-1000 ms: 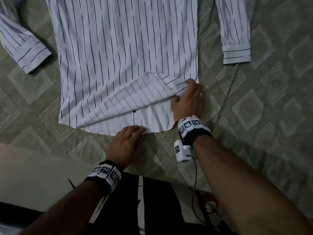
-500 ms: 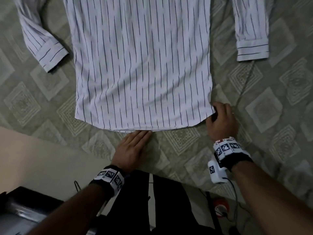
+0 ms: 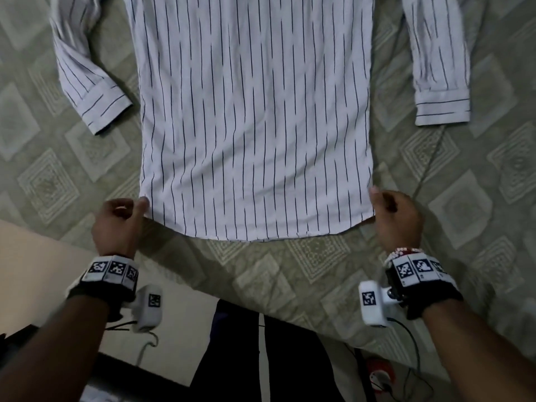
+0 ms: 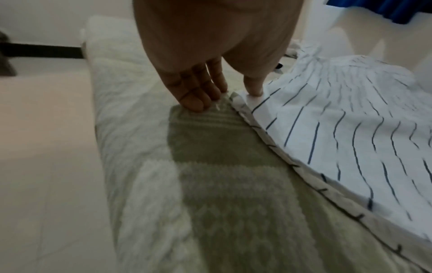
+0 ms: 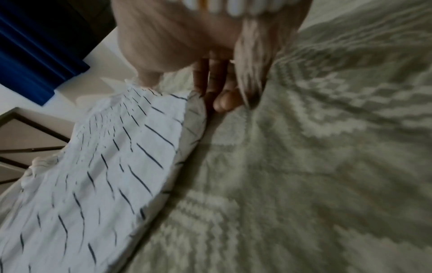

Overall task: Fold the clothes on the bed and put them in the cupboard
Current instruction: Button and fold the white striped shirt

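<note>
A white shirt with dark pinstripes (image 3: 255, 126) lies flat on the green patterned bedspread (image 3: 290, 271), hem toward me, both sleeves spread out to the sides. My left hand (image 3: 139, 206) pinches the hem's left corner; in the left wrist view the thumb (image 4: 254, 88) presses on top of the shirt corner (image 4: 243, 99) while the fingers (image 4: 196, 99) touch the bedspread beside it. My right hand (image 3: 377, 198) pinches the hem's right corner; in the right wrist view its thumb (image 5: 147, 79) sits on the shirt (image 5: 105, 166) and the fingers (image 5: 219, 96) curl at the edge.
The left cuff (image 3: 98, 108) and right cuff (image 3: 442, 108) lie on the bedspread beside the shirt body. The bed's near edge runs in front of my legs, with pale floor (image 3: 29, 271) at the lower left. Cables and a red object (image 3: 380, 375) lie on the floor.
The turned-up hem flap has been laid flat. My left hand moved from the hem's middle to its left corner, and my right hand now pinches the right corner.
</note>
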